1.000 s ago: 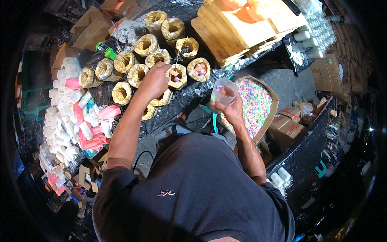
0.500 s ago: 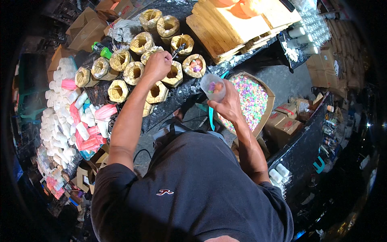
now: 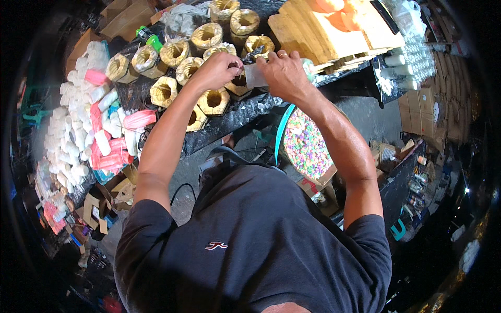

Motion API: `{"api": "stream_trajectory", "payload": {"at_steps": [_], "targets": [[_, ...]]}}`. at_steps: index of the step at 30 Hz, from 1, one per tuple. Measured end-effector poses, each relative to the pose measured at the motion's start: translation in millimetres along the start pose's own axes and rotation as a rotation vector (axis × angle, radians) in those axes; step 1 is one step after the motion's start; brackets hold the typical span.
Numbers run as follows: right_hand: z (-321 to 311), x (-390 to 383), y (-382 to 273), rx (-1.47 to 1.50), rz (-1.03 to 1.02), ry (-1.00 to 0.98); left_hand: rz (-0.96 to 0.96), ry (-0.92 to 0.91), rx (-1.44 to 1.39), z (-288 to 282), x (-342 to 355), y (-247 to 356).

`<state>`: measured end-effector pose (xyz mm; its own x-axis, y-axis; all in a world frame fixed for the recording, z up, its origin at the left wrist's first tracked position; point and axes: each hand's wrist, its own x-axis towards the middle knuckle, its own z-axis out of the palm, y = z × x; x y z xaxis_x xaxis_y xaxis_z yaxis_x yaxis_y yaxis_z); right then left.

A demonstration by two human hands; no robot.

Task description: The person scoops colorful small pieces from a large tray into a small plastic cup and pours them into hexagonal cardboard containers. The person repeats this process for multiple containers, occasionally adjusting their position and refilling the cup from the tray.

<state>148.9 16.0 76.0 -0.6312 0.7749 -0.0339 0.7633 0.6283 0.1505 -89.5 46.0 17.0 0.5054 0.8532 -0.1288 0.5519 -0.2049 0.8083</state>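
My right hand (image 3: 282, 73) grips a translucent plastic cup (image 3: 256, 76), now lying on its side in the air with its mouth toward a mould (image 3: 239, 86) in the group of yellowish hexagonal moulds. Just left of the cup, my left hand (image 3: 218, 70) is pinched over that mould; what is between its fingertips is too small to make out. Other hollow moulds (image 3: 163, 92) stand around both hands on the dark plastic-covered table (image 3: 250, 108). Dark tangled material (image 3: 254, 53) sits at the mould just behind the cup. The cup's contents are mostly hidden by my fingers.
Wooden boards (image 3: 295, 36) with orange objects (image 3: 336, 15) are stacked at back right. White and pink candles (image 3: 112, 138) heap at left, near a green bottle (image 3: 148, 37). A box of small pastel pieces (image 3: 305, 141) stands below right; cardboard boxes (image 3: 417, 104) sit beyond.
My right hand has moved up and left from above the pastel pieces, tipping the cup sideways toward the mould beside my left hand. My left hand has shifted slightly right within the view.
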Motion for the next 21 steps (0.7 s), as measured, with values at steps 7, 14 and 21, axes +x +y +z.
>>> {"api": "stream_trajectory", "payload": {"at_steps": [7, 14, 21], "targets": [[-12, 20, 2, -0.084, -0.044, -0.141, -0.03, 0.0, -0.091, -3, -9, 0], [-25, 46, -1, -0.103, -0.096, -0.336, -0.049, 0.018, -0.19, 2, -11, -9], [-48, 75, -5, -0.104, -0.085, -0.716, -0.083, 0.009, -0.418, 14, -8, -36]]}}
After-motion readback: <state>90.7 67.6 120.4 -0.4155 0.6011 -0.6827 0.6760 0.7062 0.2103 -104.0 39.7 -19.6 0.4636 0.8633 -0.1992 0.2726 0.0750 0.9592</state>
